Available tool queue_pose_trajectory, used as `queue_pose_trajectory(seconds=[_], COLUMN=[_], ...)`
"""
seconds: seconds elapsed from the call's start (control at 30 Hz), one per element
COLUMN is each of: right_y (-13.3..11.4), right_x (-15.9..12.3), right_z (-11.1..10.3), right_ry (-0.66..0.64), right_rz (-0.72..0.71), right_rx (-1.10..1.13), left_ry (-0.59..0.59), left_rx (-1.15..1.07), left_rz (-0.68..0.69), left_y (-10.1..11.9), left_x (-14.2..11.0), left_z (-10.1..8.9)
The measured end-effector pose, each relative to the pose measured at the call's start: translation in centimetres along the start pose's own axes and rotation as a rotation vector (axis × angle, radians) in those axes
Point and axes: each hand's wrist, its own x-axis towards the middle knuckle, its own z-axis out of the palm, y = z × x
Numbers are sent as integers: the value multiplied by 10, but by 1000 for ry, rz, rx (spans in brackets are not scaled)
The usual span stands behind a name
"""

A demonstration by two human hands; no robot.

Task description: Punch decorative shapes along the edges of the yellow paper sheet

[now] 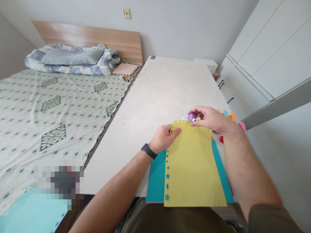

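A yellow sheet of paper (194, 165) lies in front of me, with small shapes such as stars, a crown and a flower cut along its left edge and several along the top. My left hand (166, 137) pinches its upper left edge, thumb on top. In my right hand (210, 119) is a small purple craft punch (191, 116), held at the sheet's top edge; my fingers partly cover it. Under the yellow sheet is a teal sheet (156, 181), showing on both sides. Small white paper bits (183, 117) lie just beyond the top edge.
Several colourful small pieces (232, 116) lie by the right edge of the white table (170, 87), partly behind my right arm. A bed (80, 103) with folded bedding stands on the left, a light blue punched sheet (36, 210) at its near corner. White cabinets (262, 42) stand right.
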Motion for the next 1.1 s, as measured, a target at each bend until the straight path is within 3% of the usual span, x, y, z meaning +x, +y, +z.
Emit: queue_pose_trajectory(seconds=[0.17, 0.37, 0.8, 1.1], right_y=[-5, -5, -10, -11], right_x=[-1, 0, 0, 1], right_z=[2, 3, 3, 4], right_ry=[-40, 64, -60, -13], right_rz=[-2, -29, 7, 4], right_rx=[-23, -37, -85, -104], left_ry=[22, 21, 27, 28], left_rx=[29, 40, 43, 61], left_rz=[-2, -8, 1, 17], left_y=[0, 1, 3, 2], left_x=[0, -1, -1, -2], left_z=[1, 0, 0, 0])
